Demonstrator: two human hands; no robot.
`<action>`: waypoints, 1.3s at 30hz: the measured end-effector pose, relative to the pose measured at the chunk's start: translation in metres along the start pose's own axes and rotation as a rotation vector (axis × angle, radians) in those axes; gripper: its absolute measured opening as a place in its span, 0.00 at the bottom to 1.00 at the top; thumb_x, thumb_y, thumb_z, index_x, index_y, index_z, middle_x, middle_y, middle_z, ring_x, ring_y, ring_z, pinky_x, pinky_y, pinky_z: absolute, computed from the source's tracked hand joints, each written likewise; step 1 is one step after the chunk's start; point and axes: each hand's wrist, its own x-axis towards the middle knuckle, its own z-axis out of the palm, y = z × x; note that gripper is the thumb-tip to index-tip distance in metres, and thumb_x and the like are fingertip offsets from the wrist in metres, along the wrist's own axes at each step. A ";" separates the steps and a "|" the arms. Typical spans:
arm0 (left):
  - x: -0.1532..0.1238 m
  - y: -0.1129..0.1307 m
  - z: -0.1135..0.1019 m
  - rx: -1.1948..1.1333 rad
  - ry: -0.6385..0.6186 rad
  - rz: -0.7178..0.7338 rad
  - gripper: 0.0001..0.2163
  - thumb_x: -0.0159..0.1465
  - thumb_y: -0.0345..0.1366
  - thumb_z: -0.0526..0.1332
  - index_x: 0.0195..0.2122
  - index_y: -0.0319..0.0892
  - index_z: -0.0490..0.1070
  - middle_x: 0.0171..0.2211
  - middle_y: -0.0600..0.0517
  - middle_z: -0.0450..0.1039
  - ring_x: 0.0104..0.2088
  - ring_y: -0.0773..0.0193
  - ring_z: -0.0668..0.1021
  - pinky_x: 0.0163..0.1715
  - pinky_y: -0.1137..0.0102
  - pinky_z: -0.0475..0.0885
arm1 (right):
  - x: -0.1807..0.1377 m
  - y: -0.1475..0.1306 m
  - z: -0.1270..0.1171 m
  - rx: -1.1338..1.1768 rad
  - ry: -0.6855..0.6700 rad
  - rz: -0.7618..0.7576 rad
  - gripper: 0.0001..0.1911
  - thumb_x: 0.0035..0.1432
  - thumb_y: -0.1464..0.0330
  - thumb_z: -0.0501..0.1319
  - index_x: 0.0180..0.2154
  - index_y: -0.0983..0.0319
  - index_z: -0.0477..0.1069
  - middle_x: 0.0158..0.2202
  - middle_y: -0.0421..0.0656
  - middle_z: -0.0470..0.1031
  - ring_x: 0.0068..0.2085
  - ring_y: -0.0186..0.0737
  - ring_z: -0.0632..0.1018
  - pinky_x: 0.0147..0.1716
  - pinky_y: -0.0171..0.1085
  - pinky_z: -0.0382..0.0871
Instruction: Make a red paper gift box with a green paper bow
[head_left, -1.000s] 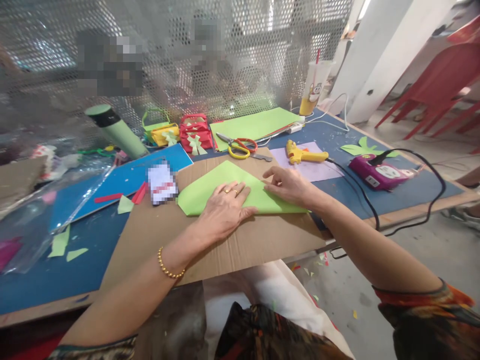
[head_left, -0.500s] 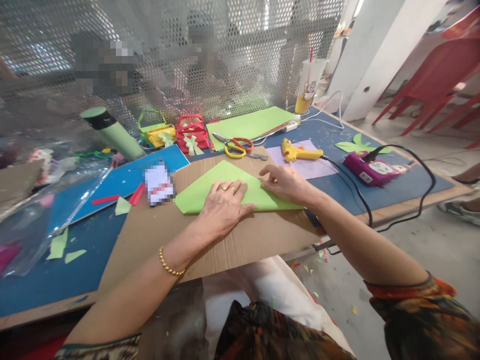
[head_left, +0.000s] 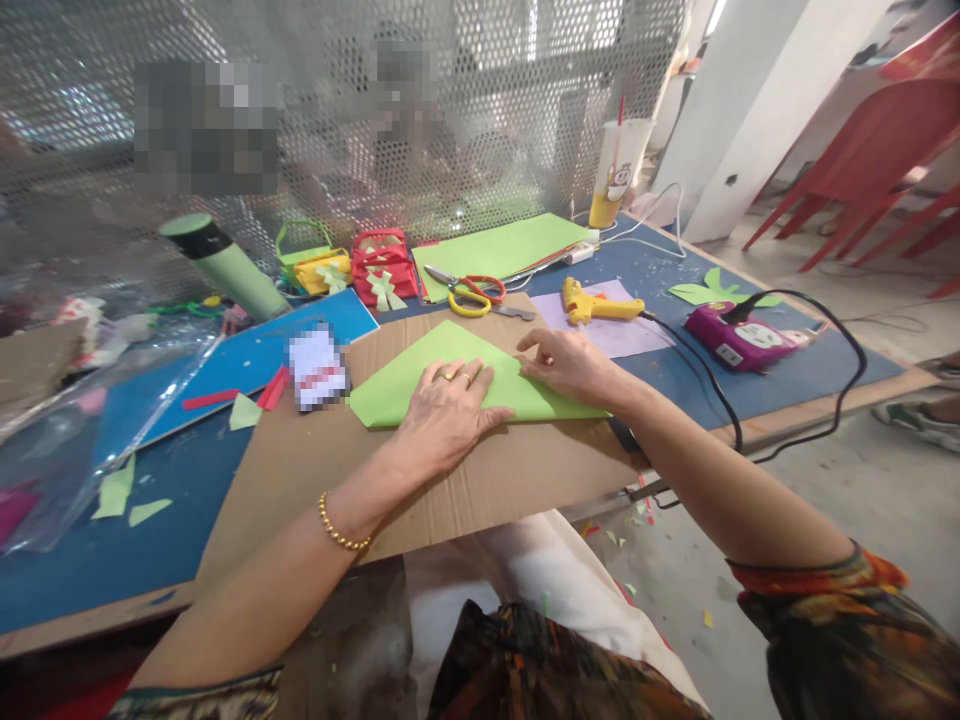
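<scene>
A folded sheet of light green paper (head_left: pixel 450 345) lies on a brown cardboard sheet (head_left: pixel 315 500), its straight fold along the near side and a peak pointing away. My left hand (head_left: pixel 450 410) rests flat on its middle, fingers stretched out, holding nothing. At the paper's right slanting edge, my right hand (head_left: pixel 566 368) has its fingers curled in and closed on the paper; the thumb is mostly hidden. Just beyond the paper are scissors (head_left: pixel 476 295) with red and yellow handles and a grey metal blade (head_left: pixel 516 313). A yellow glue gun (head_left: pixel 600 303) rests on a lilac sheet (head_left: pixel 637 343).
A purple power socket (head_left: pixel 739 335) with a black cable stands at right. Behind are a drink cup (head_left: pixel 616 175), a green sheet stack (head_left: pixel 502 245), red (head_left: pixel 384 265) and yellow (head_left: pixel 322 272) paper bags, and a green bottle (head_left: pixel 225 265). A blue board (head_left: pixel 247 365) and paper scraps lie left.
Both hands and the green paper stay almost where they were. The view has shifted very slightly.
</scene>
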 end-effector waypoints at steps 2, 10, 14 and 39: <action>0.000 0.000 -0.001 0.004 -0.005 -0.002 0.32 0.77 0.58 0.51 0.67 0.37 0.73 0.68 0.36 0.74 0.67 0.45 0.76 0.68 0.51 0.66 | 0.001 0.000 0.001 0.000 0.004 -0.005 0.15 0.64 0.70 0.66 0.53 0.62 0.79 0.35 0.44 0.85 0.39 0.44 0.83 0.39 0.37 0.71; 0.002 0.002 -0.002 -0.010 0.005 -0.026 0.32 0.76 0.59 0.54 0.66 0.36 0.74 0.67 0.35 0.75 0.67 0.44 0.76 0.69 0.50 0.66 | 0.004 0.004 0.005 -0.018 -0.005 -0.007 0.16 0.65 0.70 0.66 0.54 0.62 0.79 0.36 0.45 0.85 0.41 0.44 0.84 0.41 0.37 0.71; 0.003 0.000 -0.002 -0.001 0.009 -0.026 0.31 0.76 0.58 0.53 0.66 0.37 0.75 0.67 0.36 0.76 0.66 0.44 0.77 0.68 0.49 0.67 | 0.007 0.003 0.006 0.007 0.010 -0.016 0.14 0.66 0.69 0.65 0.53 0.63 0.79 0.38 0.46 0.86 0.40 0.43 0.84 0.41 0.37 0.72; 0.001 -0.023 0.004 -0.020 0.098 0.041 0.42 0.76 0.62 0.33 0.66 0.40 0.77 0.65 0.34 0.77 0.63 0.40 0.80 0.67 0.41 0.67 | -0.158 0.031 0.035 -0.236 0.517 -0.430 0.24 0.78 0.58 0.55 0.65 0.64 0.76 0.65 0.55 0.80 0.68 0.53 0.76 0.68 0.56 0.72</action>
